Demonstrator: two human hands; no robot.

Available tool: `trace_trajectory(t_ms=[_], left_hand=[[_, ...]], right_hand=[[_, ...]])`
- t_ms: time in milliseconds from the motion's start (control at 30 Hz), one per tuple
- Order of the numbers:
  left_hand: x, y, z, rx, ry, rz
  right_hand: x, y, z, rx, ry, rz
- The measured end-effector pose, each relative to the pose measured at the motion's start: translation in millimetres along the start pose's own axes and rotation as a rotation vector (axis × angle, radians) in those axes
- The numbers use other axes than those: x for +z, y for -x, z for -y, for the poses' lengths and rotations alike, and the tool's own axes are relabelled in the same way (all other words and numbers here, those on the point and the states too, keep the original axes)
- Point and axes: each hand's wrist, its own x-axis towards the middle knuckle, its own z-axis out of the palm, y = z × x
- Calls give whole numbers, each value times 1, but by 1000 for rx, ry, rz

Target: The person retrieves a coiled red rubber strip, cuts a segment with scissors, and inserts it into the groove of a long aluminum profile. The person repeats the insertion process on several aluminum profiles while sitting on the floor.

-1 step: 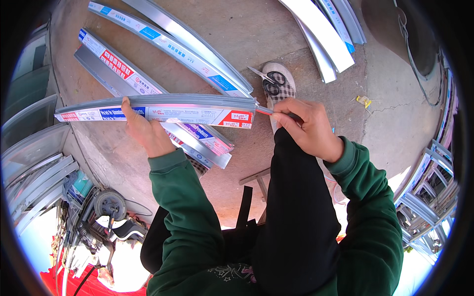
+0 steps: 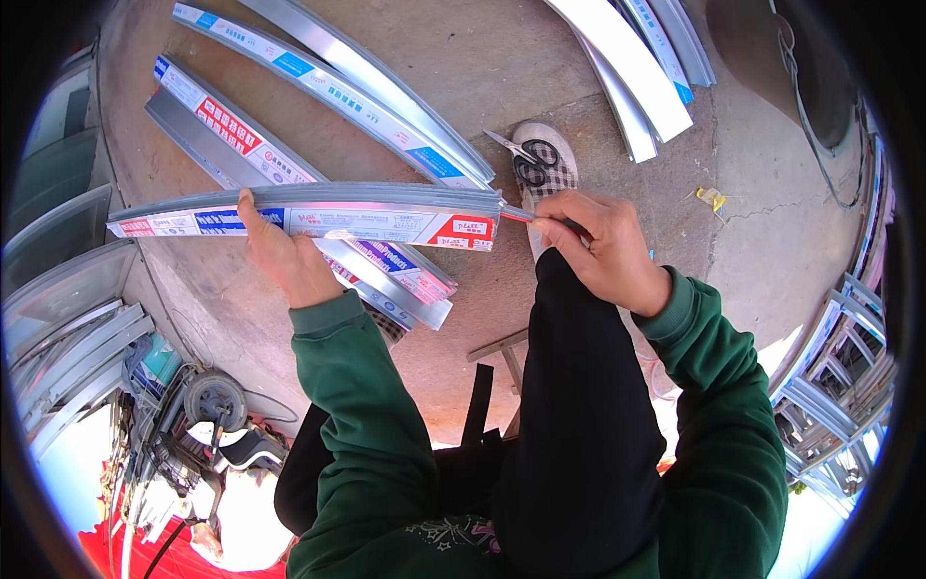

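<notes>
My left hand (image 2: 285, 259) is closed around a long metal profile (image 2: 371, 224), its thumb over the top edge. The profile lies crosswise before me, with grey ridges along its top and a printed white, blue and red film on its side. At its right end my right hand (image 2: 608, 246) pinches a thin reddish strip-like piece (image 2: 517, 214) between thumb and fingers. This piece meets the profile's end; its exact kind is unclear, as the fingers hide part of it. Black-handled scissors (image 2: 531, 159) rest on my checked shoe (image 2: 561, 174), just beyond my right hand.
Film-covered profiles (image 2: 333, 89) lie on the concrete floor at the far left, some passing beneath the held one. More profiles (image 2: 637, 92) lie at the far right. A metal stand (image 2: 500, 347) is beside my knee. Frames and a wheel (image 2: 215, 398) crowd the left, stacked metal (image 2: 834, 376) the right.
</notes>
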Motion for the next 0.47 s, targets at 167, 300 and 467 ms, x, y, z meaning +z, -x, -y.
trace_trajectory(t_ms=[167,300,467], left_hand=[[4,-1,-5,-54,-6,-60],[5,8,-11,19,-59,4],[8,-4,-10,-68,3,-58]], right_hand=[[5,-6,-5,-391,360,-109],[2,-2,0,32,-64,51],[11,-6,-7,-278,275,-48]])
